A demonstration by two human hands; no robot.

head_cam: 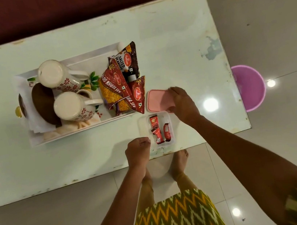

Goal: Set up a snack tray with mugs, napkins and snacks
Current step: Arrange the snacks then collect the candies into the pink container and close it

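A pale desk is seen from above. At 10 o'clock a white tray carries two mugs, napkins and snack packets. At centre, a clear box is pinched closed-fingered by the left hand; the pink lid, at its 12 o'clock, is clasped by the right hand.

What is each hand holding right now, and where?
Right hand on the pink lid, at its right edge. Left hand grips the clear box by its near-left corner.
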